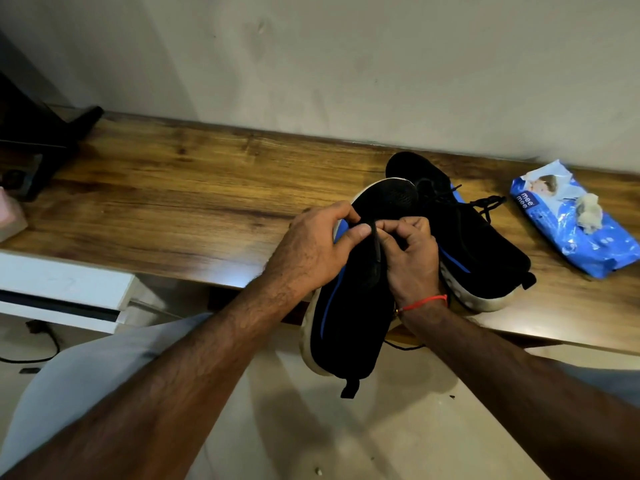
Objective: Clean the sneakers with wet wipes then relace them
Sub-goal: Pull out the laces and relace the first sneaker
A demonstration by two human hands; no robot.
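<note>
wood-grain table (180, 188), brown and glossy, long, set against a plain pale wall (346, 64); pale glossy floor (311, 427) below.

near sneaker (349, 306): black knit upper, blue stripe along the side, white worn sole. toe rests on the table, heel hangs over the front edge, pull tab at the heel pointing down.

far sneaker (481, 247): same black knit, blue trim, white dotted sole. lies on the table just behind and right of the first, touching it, with its black lace loose across the top.

wipes pack (571, 233): soft blue and white plastic, crinkled, printed "mee mee". lies on the table right of the sneakers, apart from them. flap peeled open; a crumpled greyish used wipe (588, 213) sits on top.

left hand (318, 244): fingers curled, thumb and forefinger pinching the black lace (375, 244) over the near sneaker's tongue.

right hand (412, 258): fingers curled, pinching the same lace from the other side; red thread (422, 301) round the wrist.

dark object (38, 133) at the table's far left, not identifiable.
</note>
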